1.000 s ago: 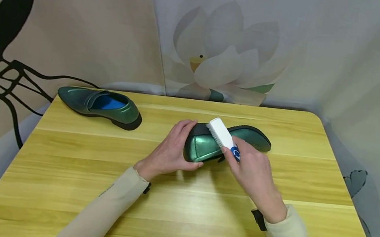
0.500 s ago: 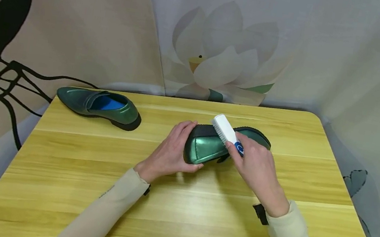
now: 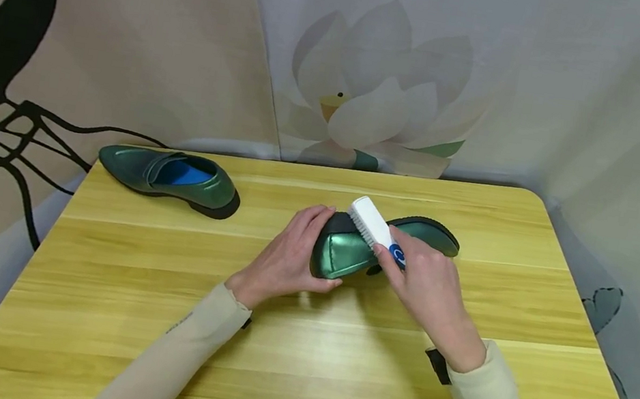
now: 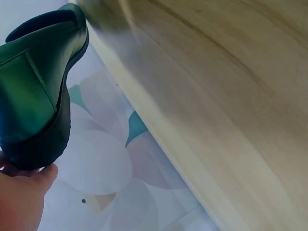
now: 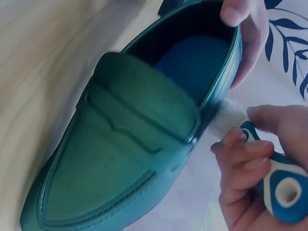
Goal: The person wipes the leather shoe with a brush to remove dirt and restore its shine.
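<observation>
My left hand (image 3: pixel 290 250) grips a shiny green loafer (image 3: pixel 345 256) by its heel end, keeping it tipped on its side with the dark sole facing away. In the right wrist view the loafer's (image 5: pixel 120 130) blue insole shows, and the left thumb (image 5: pixel 233 14) hooks over the opening's edge. A white scrub brush (image 3: pixel 370 222) with a blue-and-white handle is held in my right hand (image 3: pixel 426 281). Its bristles (image 5: pixel 228 118) meet the loafer's side, close to the sole. In the left wrist view, fingers (image 4: pixel 45 178) lie at the black heel.
A second green loafer (image 3: pixel 191 187) with a blue insole stands upright at the back left of the wooden table (image 3: pixel 294 375). Behind the table's far edge hangs a pale curtain (image 3: pixel 499 81) with a printed flower and dark leaves.
The brush slid a little toward the toe and away, then came back toward the heel. My left hand and the loafer have hardly moved.
</observation>
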`<state>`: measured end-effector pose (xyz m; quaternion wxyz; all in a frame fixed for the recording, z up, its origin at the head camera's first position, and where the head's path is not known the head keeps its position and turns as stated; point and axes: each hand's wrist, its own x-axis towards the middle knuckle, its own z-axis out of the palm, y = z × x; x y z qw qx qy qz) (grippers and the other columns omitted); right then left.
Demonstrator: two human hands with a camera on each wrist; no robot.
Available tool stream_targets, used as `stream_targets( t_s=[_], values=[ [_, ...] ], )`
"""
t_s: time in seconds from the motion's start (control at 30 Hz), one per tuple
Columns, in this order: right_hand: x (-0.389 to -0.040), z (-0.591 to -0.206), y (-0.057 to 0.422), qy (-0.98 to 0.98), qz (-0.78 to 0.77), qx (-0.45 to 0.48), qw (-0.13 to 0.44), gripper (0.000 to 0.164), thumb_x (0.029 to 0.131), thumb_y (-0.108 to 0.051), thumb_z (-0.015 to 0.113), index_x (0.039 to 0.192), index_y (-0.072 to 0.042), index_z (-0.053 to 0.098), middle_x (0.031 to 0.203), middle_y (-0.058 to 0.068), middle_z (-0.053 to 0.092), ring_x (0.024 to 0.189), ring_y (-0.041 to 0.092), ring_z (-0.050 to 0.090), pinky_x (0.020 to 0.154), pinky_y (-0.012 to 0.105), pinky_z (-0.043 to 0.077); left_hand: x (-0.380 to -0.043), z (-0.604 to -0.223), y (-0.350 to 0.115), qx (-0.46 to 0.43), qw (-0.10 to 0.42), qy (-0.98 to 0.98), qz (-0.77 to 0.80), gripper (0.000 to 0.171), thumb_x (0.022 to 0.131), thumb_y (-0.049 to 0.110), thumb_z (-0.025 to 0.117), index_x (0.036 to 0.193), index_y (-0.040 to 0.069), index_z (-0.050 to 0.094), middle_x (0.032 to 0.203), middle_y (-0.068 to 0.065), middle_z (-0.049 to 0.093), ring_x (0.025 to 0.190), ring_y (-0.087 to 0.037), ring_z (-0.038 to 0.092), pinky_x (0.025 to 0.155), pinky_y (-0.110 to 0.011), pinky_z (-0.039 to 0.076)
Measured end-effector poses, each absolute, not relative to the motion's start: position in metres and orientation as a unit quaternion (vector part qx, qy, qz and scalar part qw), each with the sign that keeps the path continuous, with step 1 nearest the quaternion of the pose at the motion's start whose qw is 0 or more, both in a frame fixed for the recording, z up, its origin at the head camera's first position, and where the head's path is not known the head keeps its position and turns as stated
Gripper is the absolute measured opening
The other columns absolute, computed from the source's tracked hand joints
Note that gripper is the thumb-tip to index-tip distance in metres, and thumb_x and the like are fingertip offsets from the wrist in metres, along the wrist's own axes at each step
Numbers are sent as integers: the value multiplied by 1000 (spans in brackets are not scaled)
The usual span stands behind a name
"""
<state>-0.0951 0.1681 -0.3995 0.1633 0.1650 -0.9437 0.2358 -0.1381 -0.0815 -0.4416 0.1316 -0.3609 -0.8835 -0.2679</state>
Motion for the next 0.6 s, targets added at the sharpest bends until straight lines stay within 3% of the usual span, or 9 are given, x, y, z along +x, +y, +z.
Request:
stream_targets(
  t_s=[0.17,0.4,0.6],
  values=[
    [-96,-398,170,-945,241,151,163,46,101,-33,69,129,3,69,111,21,74,76,32,71,58,46,58,-138,-440,-81,-361,135,-885,-261,116,67,44,97,154,-3,35,147,-20,43,132,-32,45,110,-45,47],
    [-88,-396,154,-930,255,200,173,45,100,-31,70,128,4,68,112,19,75,68,25,68,53,39,55,-139,-438,-80,-368,139,-884,-253,115,68,46,96,152,-5,36,146,-20,44,132,-32,45,112,-43,44],
    [-88,-399,169,-946,234,152,163,44,99,-33,72,127,1,70,107,19,75,64,26,65,49,40,52,-139,-440,-82,-359,139,-885,-260,116,65,44,98,152,-4,38,146,-20,44,132,-32,46,110,-45,46]
  ],
)
